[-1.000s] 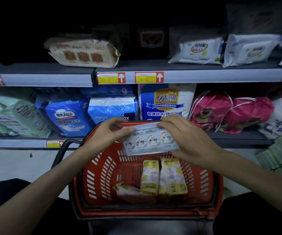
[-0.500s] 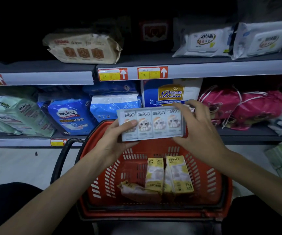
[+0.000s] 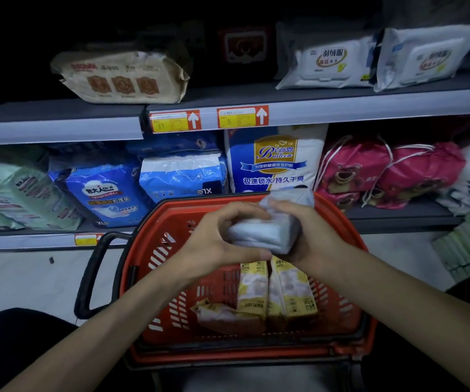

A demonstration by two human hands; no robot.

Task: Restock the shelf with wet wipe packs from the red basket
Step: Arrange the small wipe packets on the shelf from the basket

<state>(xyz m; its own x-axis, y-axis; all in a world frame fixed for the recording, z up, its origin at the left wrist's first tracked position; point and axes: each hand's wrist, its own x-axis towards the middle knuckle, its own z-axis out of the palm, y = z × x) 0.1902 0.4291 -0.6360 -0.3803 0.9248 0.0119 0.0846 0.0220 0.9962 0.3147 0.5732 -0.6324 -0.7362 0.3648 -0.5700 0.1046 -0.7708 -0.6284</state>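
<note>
Head view: both hands curl round one wet wipe pack [image 3: 259,233], the left grip [image 3: 217,239] wrapped over its left end, the right grip [image 3: 313,236] clasping its right end. The pack is pale bluish-white, seen edge-on and blurred, its print unreadable. Directly beneath the grip sits the red basket [image 3: 168,222] with yellow packs [image 3: 290,290] inside. Beyond the grip, a grey shelf [image 3: 398,219] carries blue pad packs [image 3: 101,190] and pink bear bags [image 3: 355,168]. Higher above the grip, an upper shelf [image 3: 341,108] holds white lidded wipe packs [image 3: 327,63]. Left of the grip lies pale floor [image 3: 30,278].
</note>
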